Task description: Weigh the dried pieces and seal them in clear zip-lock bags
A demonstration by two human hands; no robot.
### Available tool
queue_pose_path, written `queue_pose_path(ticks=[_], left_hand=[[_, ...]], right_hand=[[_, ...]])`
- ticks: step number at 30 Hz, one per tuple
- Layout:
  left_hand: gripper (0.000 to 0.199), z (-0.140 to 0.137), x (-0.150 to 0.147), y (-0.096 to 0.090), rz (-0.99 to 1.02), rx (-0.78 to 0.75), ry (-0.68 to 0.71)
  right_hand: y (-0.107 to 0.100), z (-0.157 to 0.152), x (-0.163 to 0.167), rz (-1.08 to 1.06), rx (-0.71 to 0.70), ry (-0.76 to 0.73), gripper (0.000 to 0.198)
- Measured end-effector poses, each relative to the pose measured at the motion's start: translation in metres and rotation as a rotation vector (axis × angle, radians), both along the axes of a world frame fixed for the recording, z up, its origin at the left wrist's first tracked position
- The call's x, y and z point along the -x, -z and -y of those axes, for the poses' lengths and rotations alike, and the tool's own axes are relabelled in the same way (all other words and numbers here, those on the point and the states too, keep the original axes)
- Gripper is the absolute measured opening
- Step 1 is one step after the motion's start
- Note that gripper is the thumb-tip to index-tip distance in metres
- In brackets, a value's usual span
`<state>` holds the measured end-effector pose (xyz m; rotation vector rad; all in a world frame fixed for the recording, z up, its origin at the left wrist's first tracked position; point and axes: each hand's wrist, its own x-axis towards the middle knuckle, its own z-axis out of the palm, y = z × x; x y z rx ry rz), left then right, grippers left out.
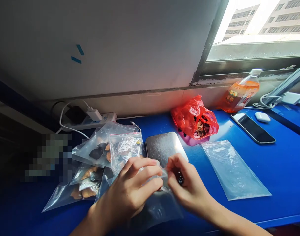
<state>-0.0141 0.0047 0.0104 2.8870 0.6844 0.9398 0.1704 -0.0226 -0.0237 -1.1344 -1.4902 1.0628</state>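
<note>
The fingers of the left hand (137,185) are bent over and pinching film near the mouth of a clear plastic bag (162,209); the right hand (188,185) curls its thumb and forefinger in a loop, tips seemingly nipping the opposite edge, though the exact contact is partly hidden. The bag hangs low in the centre of the frame, beneath both hands. It should handle as light, limp and slick, creasing easily and likely to slide between dry fingertips; the best hold is probably the mouth edge, one pinch at each side. Just beyond lies what looks like a steel-topped kitchen scale (164,146). Zip-lock bags of brown dried pieces (88,152) pile up left of centre, a red carrier bag (186,114) slumps right of upper centre, and a flat zip-lock bag (236,172) lies at lower right
</note>
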Motion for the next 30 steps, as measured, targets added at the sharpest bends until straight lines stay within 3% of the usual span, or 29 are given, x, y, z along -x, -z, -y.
queue_pose_path(ticks=[3,8,12,17,26,30], left_hand=[[0.019,-0.001,0.0,-0.008,-0.033,-0.004,-0.011],[0.017,-0.005,0.001,-0.006,-0.05,0.0,-0.105],[0.016,-0.01,0.005,0.0,-0.086,0.032,-0.213],[0.016,-0.014,0.008,0.003,-0.12,0.083,-0.167],[0.01,-0.013,0.011,0.007,-0.139,0.259,-0.1],[0.022,-0.019,0.013,0.012,-0.176,0.315,-0.064]], right_hand=[[-0.005,-0.004,-0.008,0.083,-0.047,0.05,0.015],[-0.018,0.002,-0.011,0.215,-0.198,-0.14,0.006],[-0.016,0.005,-0.01,0.407,-0.241,-0.159,0.018],[-0.009,0.0,-0.013,0.545,-0.248,-0.144,0.015],[-0.007,0.0,-0.013,0.522,-0.291,-0.257,0.005],[-0.005,0.0,-0.009,0.533,-0.341,-0.269,0.005]])
